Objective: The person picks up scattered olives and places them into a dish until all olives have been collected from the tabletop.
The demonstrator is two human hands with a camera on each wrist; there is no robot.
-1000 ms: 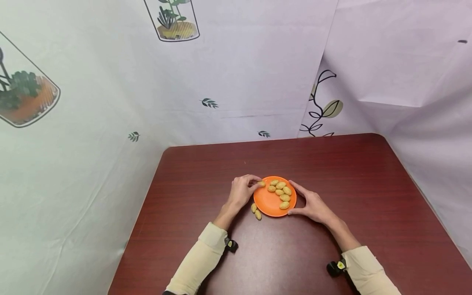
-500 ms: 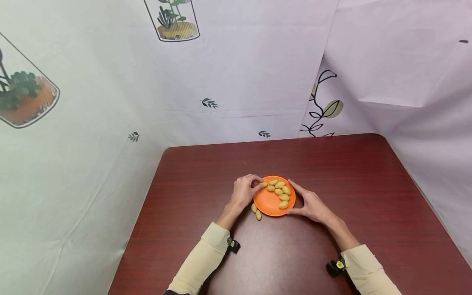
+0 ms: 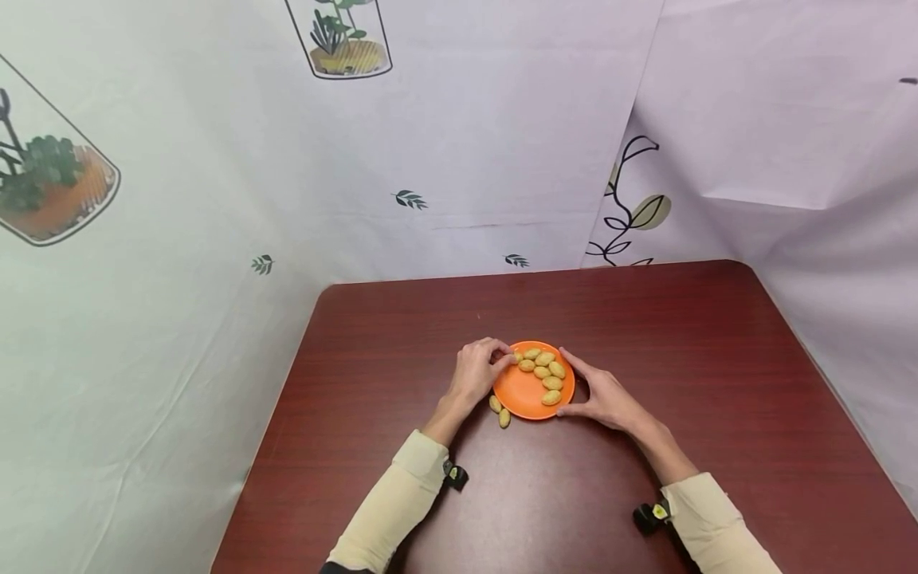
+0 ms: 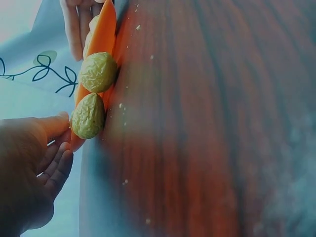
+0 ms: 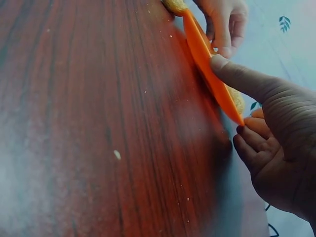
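A round orange plate (image 3: pixel 522 395) rests on the table and bears several wrinkled, yellowish oval pieces (image 3: pixel 552 383) that look like dried fruit or nuts. My left hand (image 3: pixel 473 373) is at its upper left rim, thumb and fingertips close together at an oval piece (image 3: pixel 519 359), which they partly hide. Two more oval pieces (image 4: pixel 98 72) lie on the table just outside the plate's lower left rim. My right hand (image 3: pixel 608 400) holds the plate's right side, thumb at the near edge and fingers at the far edge. In the right wrist view its thumb touches the plate (image 5: pixel 200 47).
The dark red wooden table (image 3: pixel 402 343) has small pale crumbs on it. A white cloth backdrop (image 3: pixel 488 159) with plant prints stands behind the table and along its sides. Each wrist wears a small black device (image 3: pixel 456 477).
My left hand has moved slightly right, over the plate's rim, and the oval piece at its fingertips has moved inward beside the others. My right hand keeps its hold on the plate.
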